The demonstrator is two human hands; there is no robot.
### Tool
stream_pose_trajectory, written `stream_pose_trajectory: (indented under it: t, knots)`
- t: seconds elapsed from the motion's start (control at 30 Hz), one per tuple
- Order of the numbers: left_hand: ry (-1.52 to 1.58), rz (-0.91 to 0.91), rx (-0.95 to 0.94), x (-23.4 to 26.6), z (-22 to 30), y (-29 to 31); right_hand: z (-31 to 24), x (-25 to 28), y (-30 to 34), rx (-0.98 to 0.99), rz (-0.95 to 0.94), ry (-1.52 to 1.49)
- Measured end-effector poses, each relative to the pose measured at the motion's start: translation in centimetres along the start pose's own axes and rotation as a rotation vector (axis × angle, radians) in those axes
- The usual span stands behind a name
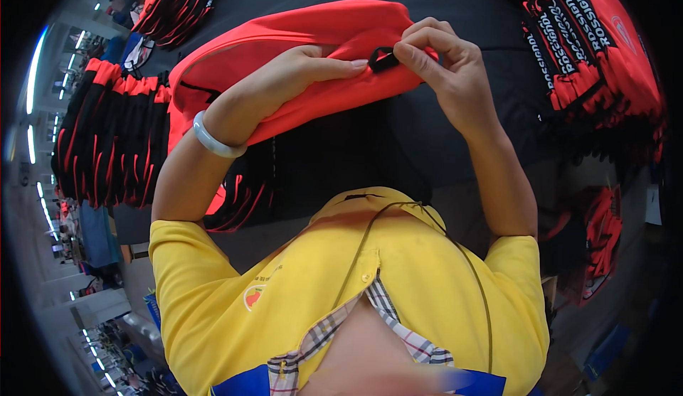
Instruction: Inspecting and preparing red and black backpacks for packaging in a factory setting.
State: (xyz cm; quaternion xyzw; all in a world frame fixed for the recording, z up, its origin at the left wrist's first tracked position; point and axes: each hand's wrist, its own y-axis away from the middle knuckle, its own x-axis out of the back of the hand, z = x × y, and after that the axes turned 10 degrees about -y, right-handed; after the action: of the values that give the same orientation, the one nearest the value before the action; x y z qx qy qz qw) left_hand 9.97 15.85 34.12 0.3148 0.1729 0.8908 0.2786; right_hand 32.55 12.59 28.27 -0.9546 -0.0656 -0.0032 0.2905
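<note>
A dark bench (455, 12) filled the upper frame, with stacks of red-and-black garments (107, 140) at left and upper right. A red fabric piece (284, 47) lay across the upper centre, the left hand (299, 72) closed on its fold. The right hand (445, 58) had its grip pinched together on a small black tab (383, 58) at the fabric's edge.

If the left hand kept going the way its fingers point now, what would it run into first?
The left hand points toward the right hand. Its fingertips would first meet the small black loop on the red fabric piece, then probably the right hand's fingers; depth is unclear.
</note>
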Motion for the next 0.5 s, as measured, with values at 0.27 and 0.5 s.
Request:
stream_pose_trajectory:
  t: [0.27, 0.5]
  knots:
    - [0.065, 0.033, -0.016, -0.6, -1.2, 0.1, -0.7, -0.5, 0.2, -0.071, -0.015, -0.025]
    - [0.209, 0.064, -0.045, -1.7, -1.4, 1.5, 1.0, -0.9, 3.2, -0.130, 0.193, -0.257]
